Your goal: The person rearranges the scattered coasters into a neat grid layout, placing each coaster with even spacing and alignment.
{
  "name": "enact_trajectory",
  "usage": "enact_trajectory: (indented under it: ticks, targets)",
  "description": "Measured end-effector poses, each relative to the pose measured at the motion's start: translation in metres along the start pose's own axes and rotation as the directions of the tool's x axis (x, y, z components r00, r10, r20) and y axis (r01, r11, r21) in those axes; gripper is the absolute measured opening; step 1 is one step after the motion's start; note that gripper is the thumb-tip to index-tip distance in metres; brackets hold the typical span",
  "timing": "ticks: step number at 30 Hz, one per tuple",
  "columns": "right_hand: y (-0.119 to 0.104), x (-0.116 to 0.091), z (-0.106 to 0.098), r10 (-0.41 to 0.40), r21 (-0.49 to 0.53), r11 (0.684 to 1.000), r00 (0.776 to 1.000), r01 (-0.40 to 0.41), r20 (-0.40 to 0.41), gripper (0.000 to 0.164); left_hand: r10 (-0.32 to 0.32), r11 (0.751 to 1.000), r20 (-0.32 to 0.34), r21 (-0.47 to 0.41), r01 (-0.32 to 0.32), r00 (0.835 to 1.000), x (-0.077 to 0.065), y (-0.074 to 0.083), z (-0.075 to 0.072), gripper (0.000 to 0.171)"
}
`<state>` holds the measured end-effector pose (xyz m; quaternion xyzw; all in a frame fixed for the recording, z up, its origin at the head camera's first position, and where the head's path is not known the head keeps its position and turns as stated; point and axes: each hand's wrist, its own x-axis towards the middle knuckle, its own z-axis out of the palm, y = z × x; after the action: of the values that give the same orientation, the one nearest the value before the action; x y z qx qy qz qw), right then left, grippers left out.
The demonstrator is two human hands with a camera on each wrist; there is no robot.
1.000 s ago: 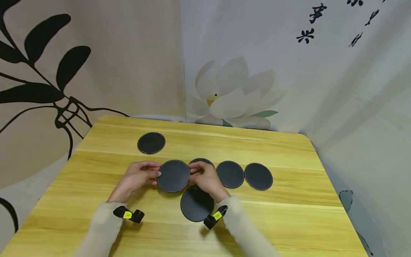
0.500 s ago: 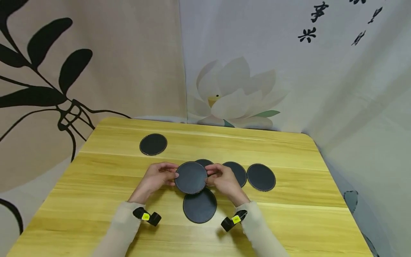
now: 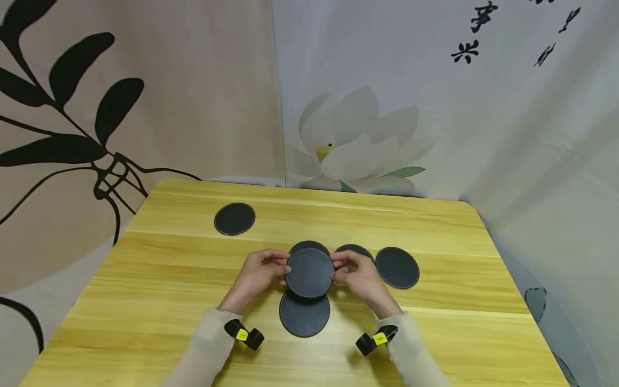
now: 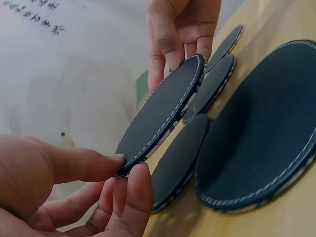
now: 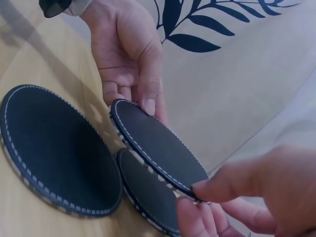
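Note:
Between my two hands a round black coaster point(image 3: 310, 273) with white edge stitching is held above the table. My left hand point(image 3: 258, 274) pinches its left edge, thumb on top and fingers beneath. On the opposite edge my right hand point(image 3: 360, 277) pinches it the same way. The wrist views show a gap under this held coaster point(image 4: 163, 111) and a patterned rim on its underside. Below it in the head view lies another black coaster point(image 3: 304, 317), its far part covered. A further coaster point(image 3: 308, 245) peeks out behind the held one, mostly hidden.
To the right, a coaster point(image 3: 355, 249) is partly hidden by my right hand, with another coaster point(image 3: 397, 267) beside it. One lone coaster point(image 3: 234, 219) lies at the back left. The wooden table point(image 3: 159, 301) ends at a printed curtain point(image 3: 217, 97) behind.
Both hands have carried the held coaster to the right, from the left of the near coaster to between the near and far ones. The coasters lying on the table stay in place.

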<state>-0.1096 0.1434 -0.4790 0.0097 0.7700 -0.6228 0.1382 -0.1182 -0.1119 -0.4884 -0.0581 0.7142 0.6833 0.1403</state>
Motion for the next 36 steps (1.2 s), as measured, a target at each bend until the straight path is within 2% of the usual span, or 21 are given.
enact_trajectory:
  ticks: [8, 13, 20, 28, 36]
  targets:
    - [0.005, -0.01, -0.015, 0.034, -0.024, 0.999, 0.999, -0.035, -0.023, 0.039, 0.008, 1.0, -0.002, -0.027, -0.009, 1.0, -0.003, -0.005, 0.021, 0.029]
    - [0.01, -0.016, -0.024, 0.046, -0.028, 0.999, 0.999, -0.046, -0.017, 0.04, 0.015, 1.0, -0.008, -0.006, -0.015, 1.0, -0.004, -0.006, 0.033, 0.026]
    - [0.015, -0.026, -0.039, 0.054, -0.023, 0.998, 0.998, -0.055, -0.023, 0.042, 0.024, 0.999, 0.021, 0.036, -0.024, 0.999, -0.005, -0.008, 0.049, 0.027]
    - [0.023, -0.033, -0.046, 0.065, -0.016, 0.998, 0.997, -0.065, -0.049, 0.042, 0.047, 0.997, 0.059, 0.062, -0.051, 0.997, -0.006, -0.012, 0.06, 0.025]
    - [0.031, -0.041, -0.054, 0.107, -0.015, 0.994, 0.992, -0.108, -0.064, 0.04, 0.044, 0.994, 0.081, 0.093, -0.051, 0.996, -0.008, -0.013, 0.072, 0.025]
